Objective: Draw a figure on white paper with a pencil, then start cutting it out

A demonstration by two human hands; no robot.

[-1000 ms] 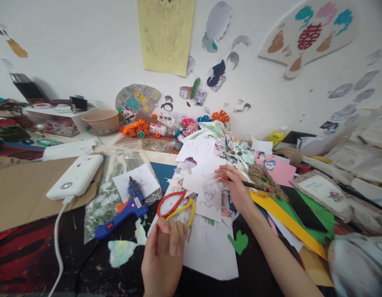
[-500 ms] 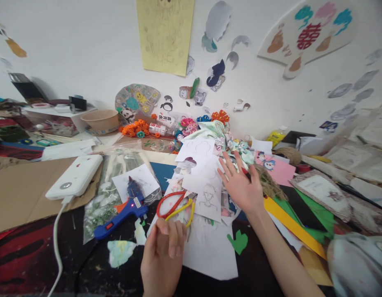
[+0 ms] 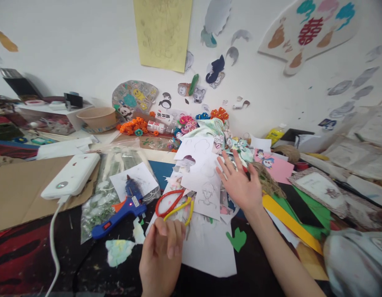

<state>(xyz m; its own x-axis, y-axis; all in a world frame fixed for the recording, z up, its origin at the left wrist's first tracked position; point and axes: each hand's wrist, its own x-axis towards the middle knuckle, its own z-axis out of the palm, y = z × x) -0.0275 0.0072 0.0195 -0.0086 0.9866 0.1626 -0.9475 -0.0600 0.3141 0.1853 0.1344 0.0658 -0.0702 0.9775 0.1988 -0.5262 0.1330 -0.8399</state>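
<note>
My left hand [image 3: 162, 258] is raised at the front, its fingers bent down toward the palm and nothing seen in them. Just beyond its fingers lie red and yellow loop handles [image 3: 170, 203], which look like scissors; the hand partly hides them. My right hand [image 3: 242, 187] is held up with spread fingers and an empty palm. Close to its left are white paper sheets with pencil drawings [image 3: 208, 197]. A small red tip shows by its thumb, but I cannot make out its kind. A blue glue gun [image 3: 121, 216] with a lit red light lies left of my left hand.
A white power bank [image 3: 71, 175] with a cable sits on cardboard [image 3: 14, 198]. Paper scraps, a green cutout [image 3: 236, 240], twine [image 3: 267, 179] and a yellow strip [image 3: 291, 222] lie around. Crocheted flowers [image 3: 133, 126] and a bottle [image 3: 160, 127] stand along the wall.
The view has shifted slightly, so most things sit a little farther left and the wall items a little higher. Both hands keep nearly the same pose.
</note>
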